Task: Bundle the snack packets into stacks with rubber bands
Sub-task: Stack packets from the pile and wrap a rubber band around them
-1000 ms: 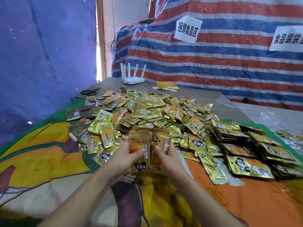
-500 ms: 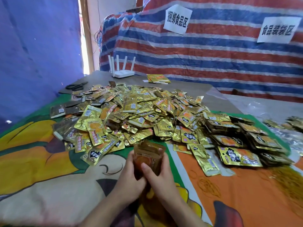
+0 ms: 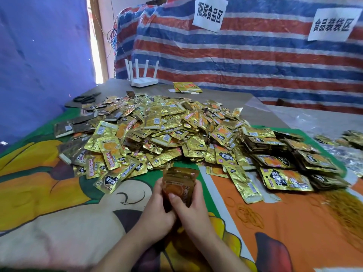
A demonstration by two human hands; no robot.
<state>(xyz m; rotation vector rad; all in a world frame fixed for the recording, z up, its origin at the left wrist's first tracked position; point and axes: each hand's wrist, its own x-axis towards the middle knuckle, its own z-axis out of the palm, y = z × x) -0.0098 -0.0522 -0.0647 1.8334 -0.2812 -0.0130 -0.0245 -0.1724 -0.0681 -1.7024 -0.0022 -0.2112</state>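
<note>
A stack of gold snack packets [image 3: 179, 183] stands upright on edge near the front of the table. My left hand [image 3: 157, 209] grips its left side and my right hand [image 3: 191, 207] grips its right side, thumb across the front. Beyond my hands spreads a big loose pile of gold snack packets [image 3: 157, 130]. Several stacks of packets [image 3: 290, 160] lie to the right. Loose yellow rubber bands [image 3: 248, 213] lie on the orange part of the cloth, to the right of my hands.
A colourful cartoon cloth [image 3: 49, 193] covers the table. At the far end are a white router [image 3: 144, 81], black scissors [image 3: 86, 98] and a few separate packets [image 3: 186, 87]. Clear plastic bags [image 3: 343, 150] lie at the right. A striped tarp hangs behind.
My hands brought two groups of packets together into one stack and drew it back from the pile toward me. The view has tilted down and right.
</note>
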